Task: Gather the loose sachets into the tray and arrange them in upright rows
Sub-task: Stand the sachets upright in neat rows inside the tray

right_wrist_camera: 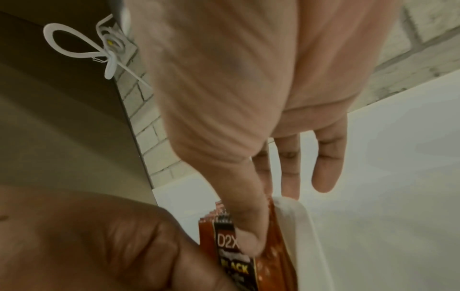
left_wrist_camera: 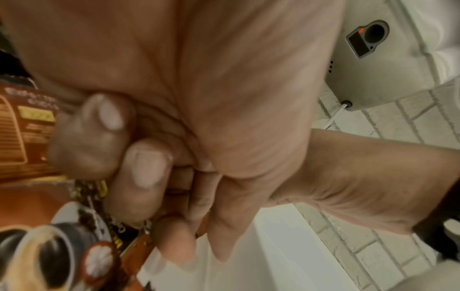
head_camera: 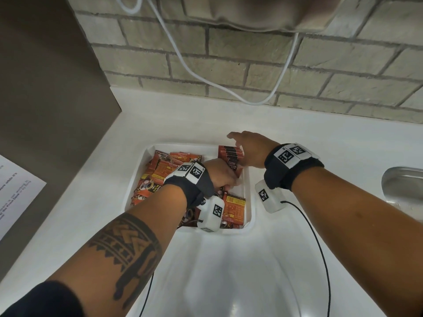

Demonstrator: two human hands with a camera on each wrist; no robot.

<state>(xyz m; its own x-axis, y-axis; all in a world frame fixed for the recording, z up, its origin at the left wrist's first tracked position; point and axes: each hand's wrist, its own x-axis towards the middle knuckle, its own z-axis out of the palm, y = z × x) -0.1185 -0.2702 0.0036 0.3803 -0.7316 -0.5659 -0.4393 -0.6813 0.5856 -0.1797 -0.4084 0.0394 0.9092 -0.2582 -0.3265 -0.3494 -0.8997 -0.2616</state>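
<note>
A white tray point(head_camera: 135, 179) sits on the white counter and holds several red and orange coffee sachets. Loose sachets point(head_camera: 158, 177) lie flat in its left half. A short upright row of sachets point(head_camera: 230, 154) stands in the far right corner. My right hand point(head_camera: 246, 149) is over that corner; its thumb point(right_wrist_camera: 246, 228) presses the front "D2X" sachet point(right_wrist_camera: 225, 244), and its fingers point(right_wrist_camera: 326, 167) reach straight past the tray rim point(right_wrist_camera: 305, 226). My left hand point(head_camera: 225, 177) is inside the tray next to the row. Its curled fingers point(left_wrist_camera: 141, 169) seem to pinch a sachet edge.
A steel sink point(head_camera: 402, 184) is set into the counter at the right. A brown panel point(head_camera: 45, 88) walls off the left side, with a printed sheet point(head_camera: 16, 188) on it. A white cable point(head_camera: 206, 81) hangs along the brick wall. Thin black wires trail from both wrists.
</note>
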